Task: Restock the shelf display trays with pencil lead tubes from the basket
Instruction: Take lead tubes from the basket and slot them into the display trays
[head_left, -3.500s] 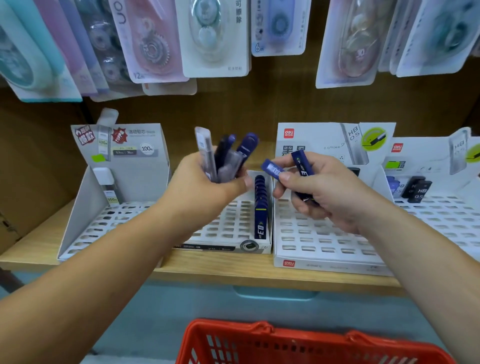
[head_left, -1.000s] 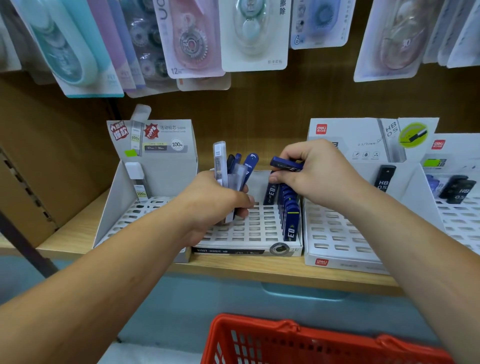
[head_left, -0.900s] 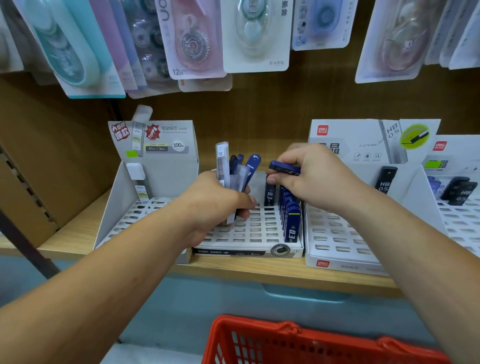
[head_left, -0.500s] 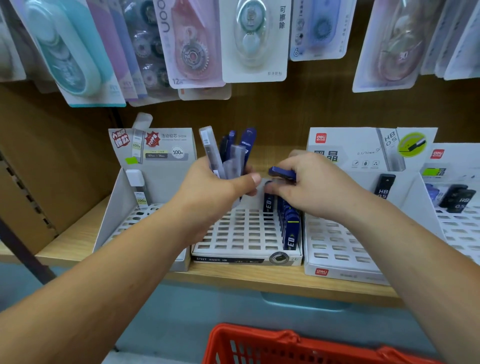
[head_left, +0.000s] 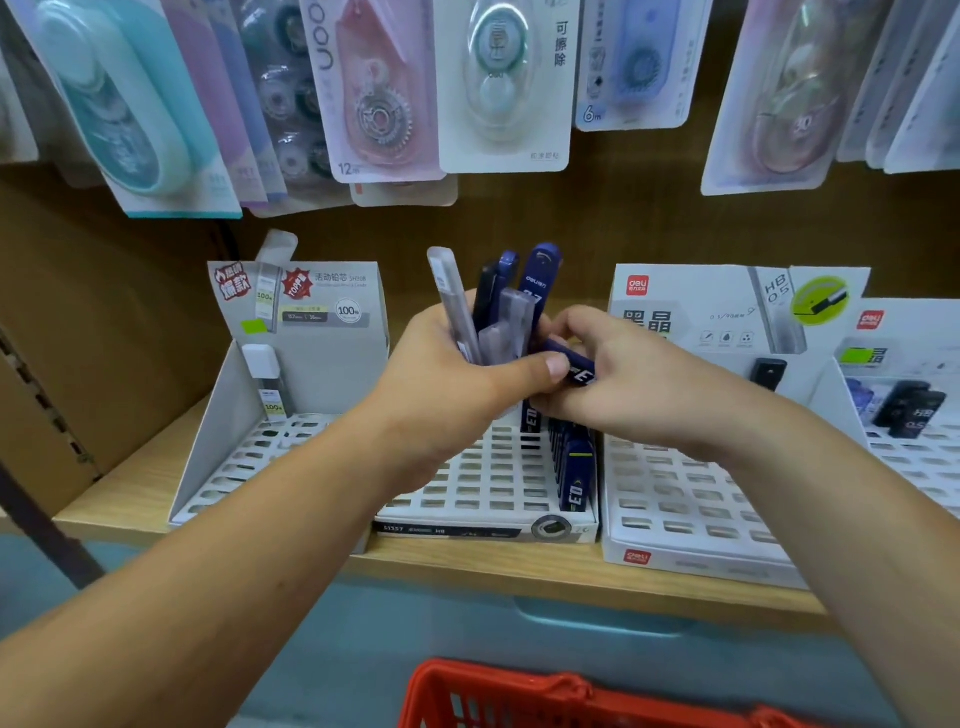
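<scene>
Wooden shelf (head_left: 467, 564), white tray (head_left: 457, 519), left hand (head_left: 447, 379) gripping tubes (head_left: 540, 280), right hand (head_left: 639, 384) pinching blue tube (head_left: 579, 366)

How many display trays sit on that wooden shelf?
4: grey tray at left, white tray in the middle, Deli tray beside it, cut-off tray at right edge. More may lie outside view.

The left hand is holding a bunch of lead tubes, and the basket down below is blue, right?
Not quite. The head view shows the basket is red, not blue. The left hand does hold a bunch of lead tubes.
</scene>
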